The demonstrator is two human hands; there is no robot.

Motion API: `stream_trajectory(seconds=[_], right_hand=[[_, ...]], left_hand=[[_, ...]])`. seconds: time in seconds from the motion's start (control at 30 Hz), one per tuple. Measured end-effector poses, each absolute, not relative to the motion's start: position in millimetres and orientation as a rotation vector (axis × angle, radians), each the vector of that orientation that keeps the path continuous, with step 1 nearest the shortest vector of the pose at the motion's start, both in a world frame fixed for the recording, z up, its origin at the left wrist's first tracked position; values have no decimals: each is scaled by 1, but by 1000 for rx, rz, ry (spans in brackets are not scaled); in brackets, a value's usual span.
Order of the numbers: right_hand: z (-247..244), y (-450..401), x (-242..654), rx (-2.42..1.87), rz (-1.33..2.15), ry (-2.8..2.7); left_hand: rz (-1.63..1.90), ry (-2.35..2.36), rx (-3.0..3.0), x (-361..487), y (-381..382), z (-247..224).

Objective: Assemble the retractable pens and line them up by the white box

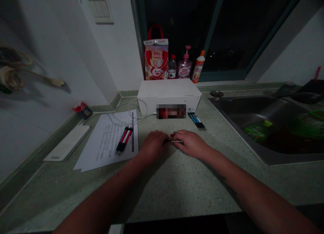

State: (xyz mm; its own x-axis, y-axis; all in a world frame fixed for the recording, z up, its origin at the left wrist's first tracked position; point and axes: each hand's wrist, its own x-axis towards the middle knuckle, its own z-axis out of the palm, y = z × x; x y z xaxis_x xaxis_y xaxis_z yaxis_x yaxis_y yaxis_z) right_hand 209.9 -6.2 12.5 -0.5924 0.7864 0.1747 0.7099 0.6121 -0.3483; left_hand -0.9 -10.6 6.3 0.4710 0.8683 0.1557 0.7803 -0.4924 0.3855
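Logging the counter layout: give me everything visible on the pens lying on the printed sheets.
The pens lie flat in a tight, slanted bundle on the right part of the printed sheets. Red and white show on the barrels, with a touch of blue; the lower sections are black, ending in silvery tips that point toward the near edge. The barrels look like plastic. The exact count is hard to tell in this dim light. The left hand, to their right, does not touch them.
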Motion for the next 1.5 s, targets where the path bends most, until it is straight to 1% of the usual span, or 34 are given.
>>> stream_trajectory(seconds=[0.13,0.27,0.37,0.53,0.9,1.2,1.4,1.5], right_hand=[[12,-1,217,-1256,229,-2495],[16,3,227,-1351,179,-2439],[18,4,229,-1391,207,-2394],[16,2,225,-1338,301,-2389],[12,2,222,-1276,403,-2373],[14,0,218,-1270,404,-2373],[16,0,222,-1348,344,-2315],[17,0,222,-1319,363,-2323]], left_hand=[[458,1396,2522,-4,-8,12],[433,1540,2512,-9,-4,11],[524,1617,2437,-11,-3,9],[668,1578,2294,-10,-5,7],[730,1456,2277,-6,-6,4],[727,1466,2276,-8,-5,-1],[888,1601,2063,-9,-3,2],[869,1558,2084,-9,-2,2]])
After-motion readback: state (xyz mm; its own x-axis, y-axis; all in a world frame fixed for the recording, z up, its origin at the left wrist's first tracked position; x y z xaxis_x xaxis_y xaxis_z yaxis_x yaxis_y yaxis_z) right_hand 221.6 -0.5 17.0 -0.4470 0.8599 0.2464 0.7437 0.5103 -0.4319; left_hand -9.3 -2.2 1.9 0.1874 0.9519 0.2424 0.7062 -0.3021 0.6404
